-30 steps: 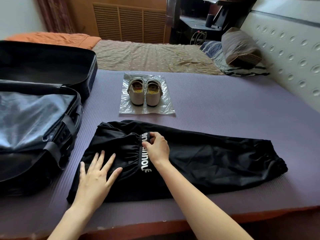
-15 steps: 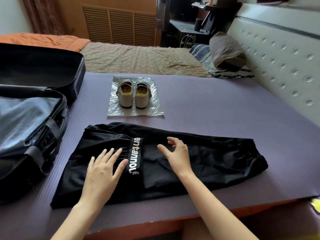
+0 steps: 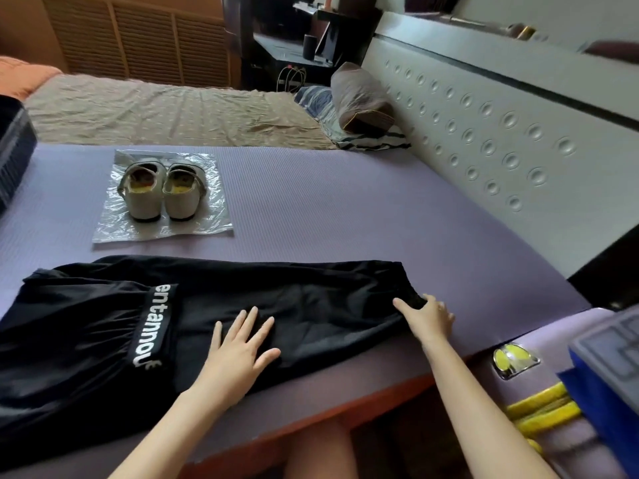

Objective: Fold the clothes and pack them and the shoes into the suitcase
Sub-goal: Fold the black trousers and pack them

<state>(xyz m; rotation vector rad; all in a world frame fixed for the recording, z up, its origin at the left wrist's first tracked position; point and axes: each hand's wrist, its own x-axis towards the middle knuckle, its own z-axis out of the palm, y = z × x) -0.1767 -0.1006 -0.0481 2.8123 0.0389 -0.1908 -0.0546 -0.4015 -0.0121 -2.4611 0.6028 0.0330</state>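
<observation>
Left hand (image 3: 242,347) now flat on the black trousers (image 3: 311,305) to the right of the lettered waistband (image 3: 155,326), no longer left of it, right hand (image 3: 427,318) moved out to the leg end, pinching the cuff, suitcase (image 3: 14,146) nearly out of view.

Those black matt cloth trousers (image 3: 294,305) lie on a ribbed, dull purple foam mat (image 3: 345,219) — the cream shoes (image 3: 159,191) sit on crinkly, shiny clear plastic sheet (image 3: 207,223), headboard looks smooth, dimpled.

Head view, forward and downward
</observation>
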